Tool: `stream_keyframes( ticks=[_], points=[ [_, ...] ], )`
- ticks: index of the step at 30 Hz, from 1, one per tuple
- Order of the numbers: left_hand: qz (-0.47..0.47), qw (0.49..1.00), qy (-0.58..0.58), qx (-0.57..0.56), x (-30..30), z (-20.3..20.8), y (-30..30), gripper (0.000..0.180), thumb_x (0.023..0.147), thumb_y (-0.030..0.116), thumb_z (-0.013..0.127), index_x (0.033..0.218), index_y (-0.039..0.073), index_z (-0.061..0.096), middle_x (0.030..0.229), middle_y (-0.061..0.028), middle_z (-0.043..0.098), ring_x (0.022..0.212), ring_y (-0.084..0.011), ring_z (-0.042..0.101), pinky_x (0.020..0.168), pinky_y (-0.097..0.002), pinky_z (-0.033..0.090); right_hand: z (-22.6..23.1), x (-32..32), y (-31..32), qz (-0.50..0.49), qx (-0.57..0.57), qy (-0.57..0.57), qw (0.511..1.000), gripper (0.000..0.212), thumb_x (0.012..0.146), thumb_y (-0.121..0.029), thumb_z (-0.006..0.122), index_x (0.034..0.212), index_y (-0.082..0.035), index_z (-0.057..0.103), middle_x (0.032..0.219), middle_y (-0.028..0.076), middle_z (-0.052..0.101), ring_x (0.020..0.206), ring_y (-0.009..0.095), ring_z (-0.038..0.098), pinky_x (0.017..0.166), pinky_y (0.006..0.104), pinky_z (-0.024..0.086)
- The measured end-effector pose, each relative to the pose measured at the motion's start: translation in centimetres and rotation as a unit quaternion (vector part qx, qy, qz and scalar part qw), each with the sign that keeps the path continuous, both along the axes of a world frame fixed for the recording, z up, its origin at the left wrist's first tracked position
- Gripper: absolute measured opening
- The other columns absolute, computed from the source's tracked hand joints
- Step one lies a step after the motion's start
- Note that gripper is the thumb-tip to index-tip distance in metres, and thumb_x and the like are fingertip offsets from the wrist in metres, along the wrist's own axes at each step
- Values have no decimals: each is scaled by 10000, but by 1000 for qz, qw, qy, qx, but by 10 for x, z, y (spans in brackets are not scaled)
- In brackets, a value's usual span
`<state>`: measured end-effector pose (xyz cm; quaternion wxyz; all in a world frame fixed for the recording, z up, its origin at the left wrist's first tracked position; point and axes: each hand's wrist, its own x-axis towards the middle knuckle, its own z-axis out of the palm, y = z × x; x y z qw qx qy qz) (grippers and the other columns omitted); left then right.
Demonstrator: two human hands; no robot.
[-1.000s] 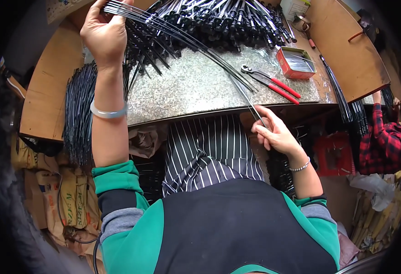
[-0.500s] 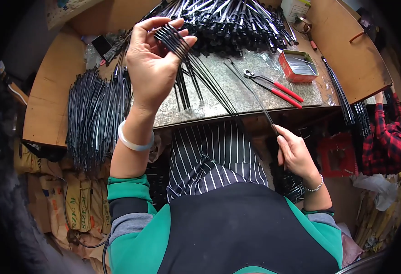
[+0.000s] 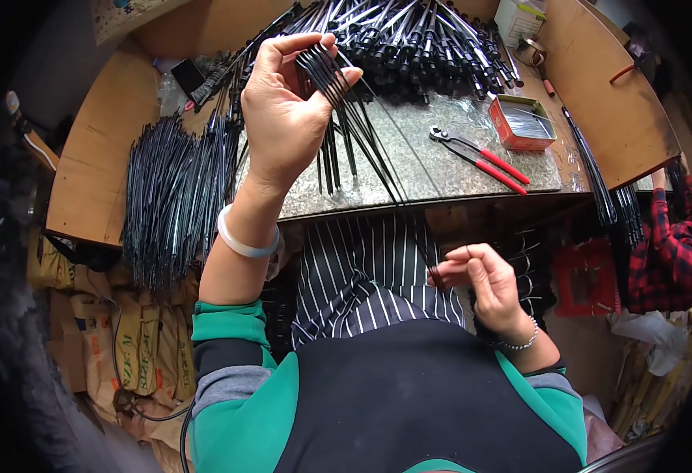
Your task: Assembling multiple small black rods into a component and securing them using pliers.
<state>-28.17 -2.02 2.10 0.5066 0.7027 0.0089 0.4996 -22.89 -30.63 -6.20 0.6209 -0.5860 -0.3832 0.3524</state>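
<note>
Place: a small workshop — a hand-assembly bench.
Bench: stone-topped worktable [image 3: 440,158] with wooden side boards [image 3: 93,158].
Stock: heaps of black cable pieces [image 3: 409,39], another bundle [image 3: 168,197] at the left.
Tools: red-handled pliers [image 3: 480,158], red tin tray [image 3: 523,122].
Floor: stacked sacks [image 3: 125,339] — storage underneath.

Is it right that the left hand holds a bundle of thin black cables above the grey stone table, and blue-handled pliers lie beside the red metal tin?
Not quite. The pliers have red handles, not blue, as the head view shows. The rest holds: the left hand holds the bundle of thin black cables above the grey stone table, and the pliers lie beside the red metal tin.
</note>
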Motion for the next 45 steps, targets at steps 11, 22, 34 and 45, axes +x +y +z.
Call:
stream_keyframes(
  ticks=[11,22,34,45],
  points=[
    [-36,999,15,27,-5,-1,3,385,768,-72,648,1091,-8,448,1069,-190,598,955,-232,621,844,-328,533,-1,-5,2,122,-21,108,986,319,981,-241,358,1149,20,429,767,180,637,589,150,603,530,211,467],
    [23,992,57,108,-1,3,-6,349,736,-59,692,1058,-47,557,959,-95,624,867,-134,610,784,-264,531,38,6,56,88,85,191,974,279,980,-162,366,1162,30,455,537,9,442,369,23,304,351,162,262],
    [-13,995,-22,100,-2,-3,-5,396,749,-76,670,1119,-43,531,962,-116,624,919,-156,612,822,-284,524,43,5,58,-31,91,196,976,226,982,-150,356,1136,-2,429,610,79,554,363,28,349,363,149,289],
    [43,990,53,127,-11,1,-8,366,756,-65,668,1094,-35,531,1031,-133,616,945,-159,613,794,-270,537,41,2,63,10,77,134,988,200,968,-143,403,1054,22,478,549,33,478,333,22,291,328,148,236]
  ],
)
